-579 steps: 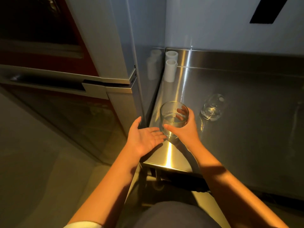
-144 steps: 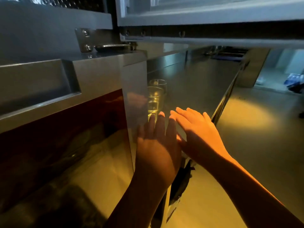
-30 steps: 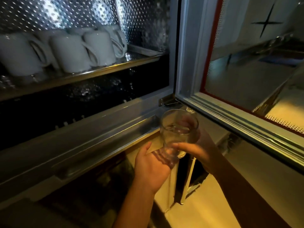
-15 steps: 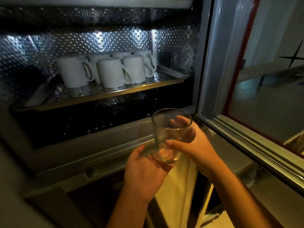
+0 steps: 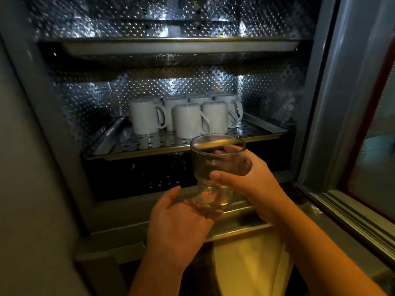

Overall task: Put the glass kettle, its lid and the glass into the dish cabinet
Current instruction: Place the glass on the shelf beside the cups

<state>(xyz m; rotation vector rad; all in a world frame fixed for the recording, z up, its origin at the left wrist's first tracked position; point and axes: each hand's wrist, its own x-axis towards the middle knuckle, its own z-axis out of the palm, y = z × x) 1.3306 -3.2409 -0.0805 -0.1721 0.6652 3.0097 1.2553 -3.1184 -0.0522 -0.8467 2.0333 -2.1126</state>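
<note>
glass (image 5: 215,167): clear tumbler, upright, held in air at the mouth of the dish cabinet (image 5: 42,146), below and in front of the mid shelf (image 5: 162,146). Not set down yet.
right hand (image 5: 252,184): wrapped round the glass wall about mid-height, thumb on near side, fingers round the far side.
left hand (image 5: 177,227): palm up under the base, fingers flat, cupping from below. Supports, doesn't clamp.
handling (my read): light, rigid, brittle, smooth wall so likely slippery. Rim and base will chip on steel edges. Can't tell if there's any liquid in the bottom, so I'd keep it level.
grip pt: mid-wall wrap as now, w/ the base supported. I wouldn't pinch the rim.
landing spot: mid shelf is perforated steel. White mugs (image 5: 188,120) fill the centre and back, w/ bare strips at front and left.
risk: knocking a mug or the shelf lip going in. Set it down soft, no sliding.
door (image 5: 320,103): open, off to the right.
kettle + lid: not in view.
</note>
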